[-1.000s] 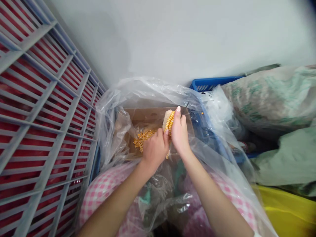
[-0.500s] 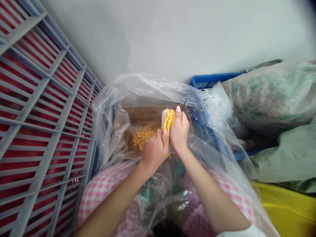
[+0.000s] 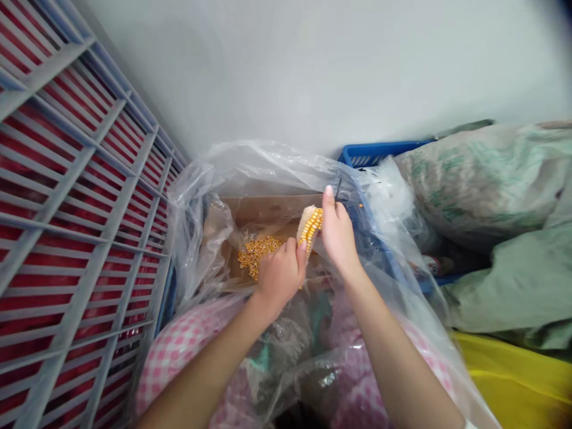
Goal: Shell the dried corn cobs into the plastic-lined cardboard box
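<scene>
My left hand (image 3: 280,269) is closed round the lower end of a corn cob (image 3: 310,225). The cob is tilted, with rows of yellow kernels on one side and a bare pale strip on the other. Beside its upper right, my right hand (image 3: 338,232) is closed with the thumb pointing up. A thin dark rod-like tool (image 3: 338,188) sticks out of the top of that fist; the rest of it is hidden. Loose corn kernels (image 3: 256,252) lie below and left of the cob, in a plastic-lined cardboard box (image 3: 268,207).
Clear plastic sheeting (image 3: 263,158) rises round the box and drapes over my checked pink-and-white lap. A lattice crate (image 3: 84,208) stands close on the left. To the right are a blue basket (image 3: 379,150), stuffed sacks (image 3: 487,179) and something yellow (image 3: 513,375). A pale wall is ahead.
My right hand has moved off the cob's side, to the right and slightly down. The cob leans more to the right, showing more of its bare side. The left hand keeps its hold.
</scene>
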Action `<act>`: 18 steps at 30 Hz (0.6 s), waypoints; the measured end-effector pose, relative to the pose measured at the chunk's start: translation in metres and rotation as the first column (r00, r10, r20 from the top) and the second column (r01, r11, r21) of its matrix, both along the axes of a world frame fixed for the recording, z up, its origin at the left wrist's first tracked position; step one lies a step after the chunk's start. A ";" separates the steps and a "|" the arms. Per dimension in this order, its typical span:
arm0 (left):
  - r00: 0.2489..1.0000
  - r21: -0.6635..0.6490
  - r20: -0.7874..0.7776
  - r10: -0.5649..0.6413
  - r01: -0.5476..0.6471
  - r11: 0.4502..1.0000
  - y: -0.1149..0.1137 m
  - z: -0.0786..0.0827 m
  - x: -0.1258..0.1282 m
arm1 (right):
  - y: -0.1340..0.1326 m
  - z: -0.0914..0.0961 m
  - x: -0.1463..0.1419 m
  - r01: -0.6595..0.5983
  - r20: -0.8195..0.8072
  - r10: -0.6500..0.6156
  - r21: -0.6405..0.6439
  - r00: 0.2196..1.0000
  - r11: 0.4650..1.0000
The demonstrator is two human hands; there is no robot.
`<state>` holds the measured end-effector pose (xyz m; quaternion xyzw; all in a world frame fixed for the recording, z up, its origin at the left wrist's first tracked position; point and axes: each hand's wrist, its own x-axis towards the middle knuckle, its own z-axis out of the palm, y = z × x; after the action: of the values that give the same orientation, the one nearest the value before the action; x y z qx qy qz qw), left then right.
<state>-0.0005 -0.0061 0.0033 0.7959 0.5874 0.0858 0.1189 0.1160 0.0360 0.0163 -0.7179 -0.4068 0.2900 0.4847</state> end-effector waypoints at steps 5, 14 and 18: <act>0.999 0.040 0.046 -0.016 0.014 0.999 -0.006 -0.003 0.004 | -0.001 -0.001 -0.010 0.127 0.030 -0.128 0.031 0.991 0.991; 0.909 -0.032 0.409 0.077 -0.070 0.997 0.000 0.002 -0.004 | 0.006 -0.007 -0.012 0.150 -0.254 -0.116 0.117 0.960 0.982; 0.864 -0.117 0.475 0.168 -0.127 0.985 0.006 0.005 -0.009 | 0.005 -0.007 -0.002 0.075 -0.292 -0.062 0.034 0.954 0.997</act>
<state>-0.0090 0.0004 0.0084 0.6964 0.6012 0.2667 0.2871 0.1136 0.0413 0.0092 -0.6702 -0.3124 0.3665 0.5648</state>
